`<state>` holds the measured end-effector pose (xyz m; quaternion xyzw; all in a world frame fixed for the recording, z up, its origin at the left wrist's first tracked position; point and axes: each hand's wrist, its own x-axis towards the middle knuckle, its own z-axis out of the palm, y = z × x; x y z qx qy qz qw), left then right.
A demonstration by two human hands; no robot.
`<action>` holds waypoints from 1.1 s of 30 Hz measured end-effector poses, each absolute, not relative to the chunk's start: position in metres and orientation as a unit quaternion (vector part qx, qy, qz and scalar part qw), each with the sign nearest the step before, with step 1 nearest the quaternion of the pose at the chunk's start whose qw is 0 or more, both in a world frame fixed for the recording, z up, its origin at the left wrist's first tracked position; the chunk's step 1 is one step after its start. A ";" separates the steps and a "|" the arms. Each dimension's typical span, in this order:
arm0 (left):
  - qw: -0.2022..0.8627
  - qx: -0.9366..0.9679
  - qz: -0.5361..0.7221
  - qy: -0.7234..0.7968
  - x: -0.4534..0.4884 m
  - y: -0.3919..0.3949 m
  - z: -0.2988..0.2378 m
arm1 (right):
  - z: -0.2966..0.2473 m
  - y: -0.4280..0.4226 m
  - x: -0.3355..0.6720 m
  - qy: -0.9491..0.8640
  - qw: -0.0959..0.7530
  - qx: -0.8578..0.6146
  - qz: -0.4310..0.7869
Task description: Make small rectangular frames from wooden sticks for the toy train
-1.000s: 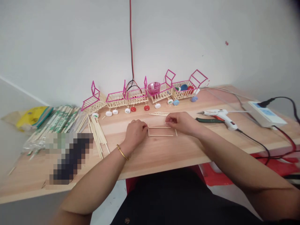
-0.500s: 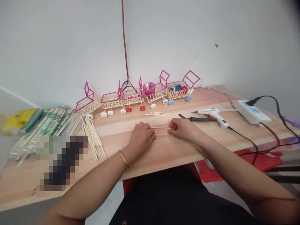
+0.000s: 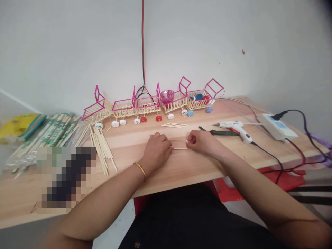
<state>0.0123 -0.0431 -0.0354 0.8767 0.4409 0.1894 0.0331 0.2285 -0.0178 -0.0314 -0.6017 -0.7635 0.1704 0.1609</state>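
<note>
Two pale sticks (image 3: 179, 148) run left to right on the table (image 3: 171, 173), curled left hand (image 3: 158, 151) at their left ends, bent-fingered right hand (image 3: 201, 142) at their right, equally near, though whether either grips one I can't tell!

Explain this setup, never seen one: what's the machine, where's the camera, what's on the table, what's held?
There is no machine: a person works with two bare hands, filmed by one head-worn camera looking forward and down. The left hand and right hand sit at opposite ends of two thin sticks low over the wooden table; whether they grip or just steady them is unclear. Behind stand five small stick carts with pink rims and round wheels. To the left lie loose sticks and packaged sticks; to the right, a green-handled tool and a glue gun.
</note>
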 end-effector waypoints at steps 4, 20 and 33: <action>0.024 0.864 0.222 0.452 0.007 -0.042 -0.033 | -0.027 -0.019 0.228 -0.743 0.172 -0.619 0.187; 0.024 0.861 0.221 0.458 0.010 -0.045 -0.031 | -0.031 -0.012 0.228 -0.729 0.159 -0.603 0.282; 0.128 0.826 0.381 0.395 0.007 -0.049 -0.017 | -0.005 -0.022 0.224 -0.686 0.251 -0.501 0.464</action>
